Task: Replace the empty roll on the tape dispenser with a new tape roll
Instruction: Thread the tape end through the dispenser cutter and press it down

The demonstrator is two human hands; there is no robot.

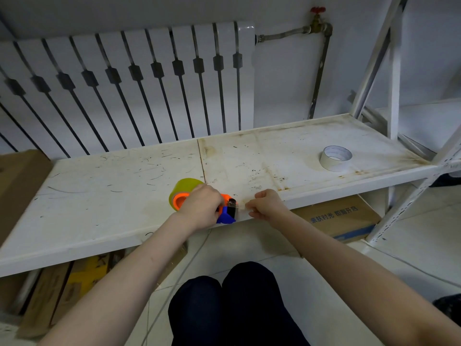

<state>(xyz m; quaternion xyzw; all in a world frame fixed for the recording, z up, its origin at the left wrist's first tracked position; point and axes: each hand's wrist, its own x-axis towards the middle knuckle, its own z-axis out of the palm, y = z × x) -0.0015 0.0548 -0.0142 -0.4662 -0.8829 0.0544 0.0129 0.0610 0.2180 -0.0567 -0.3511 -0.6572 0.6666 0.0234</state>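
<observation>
Scuffed white metal shelf point(99, 196) before a radiator. Orange-and-blue plastic tape dispenser point(225, 211) at its front edge, yellow tape roll point(185, 187) mounted. Left hand point(202, 206) closed on the dispenser; right hand point(265, 203) just beside, pinching the tape end — apparently threading it. Next: pull taut across the cutter.

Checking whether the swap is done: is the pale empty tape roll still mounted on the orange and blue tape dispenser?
No, the pale empty tape roll lies apart on the white shelf, while the dispenser carries a yellow roll.
</observation>
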